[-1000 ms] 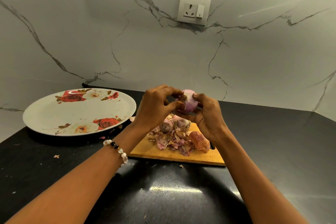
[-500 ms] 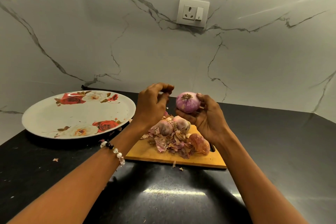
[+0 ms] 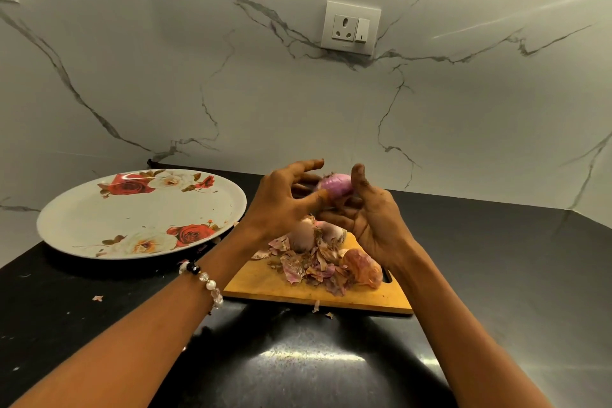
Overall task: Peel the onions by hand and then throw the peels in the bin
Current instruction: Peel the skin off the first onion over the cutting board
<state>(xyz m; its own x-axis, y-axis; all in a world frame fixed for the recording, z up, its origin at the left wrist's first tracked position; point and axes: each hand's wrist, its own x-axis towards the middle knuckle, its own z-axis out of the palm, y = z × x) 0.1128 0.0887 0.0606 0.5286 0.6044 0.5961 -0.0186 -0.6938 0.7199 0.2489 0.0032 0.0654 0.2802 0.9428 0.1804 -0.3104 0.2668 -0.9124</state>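
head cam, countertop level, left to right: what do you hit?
Floral plate → beaded bracelet → left hand → purple onion → right hand.

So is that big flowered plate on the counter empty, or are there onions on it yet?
Empty. The flowered plate shows only its rose pattern; the onion is held in the right hand.

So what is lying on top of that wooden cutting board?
On the wooden cutting board lies a heap of pinkish-brown dry onion peels, with pale onions at its back and a loose orange skin. The heap and the hands hide whatever lies beneath.
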